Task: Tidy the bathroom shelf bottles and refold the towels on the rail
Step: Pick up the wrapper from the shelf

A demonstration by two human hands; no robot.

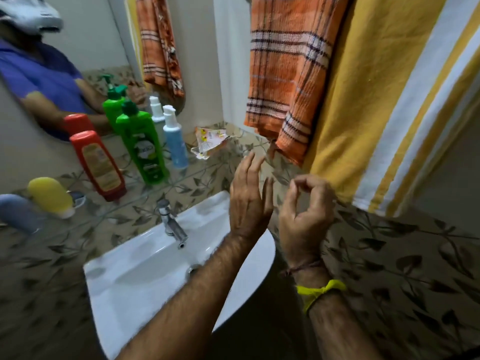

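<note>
Above the white basin, the left hand spread wide, holding nothing; the right hand curled emptily beside the yellow striped towel. The orange checked towel hung at twelve o'clock; the green bottle, red bottle and blue bottle stood at ten o'clock.

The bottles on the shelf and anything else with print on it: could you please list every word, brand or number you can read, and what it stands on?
No text can be read for certain.
Green bottle: white brand mark on a dark label, too blurred to read.
Red bottle: pale label, print blurred.
Blue pump bottle: faint marks, too small.
Yellow bottle: no print visible.
Orange sachet: yellow marks, no legible words.
Orange towel, yellow striped towel: no lettering.
</note>
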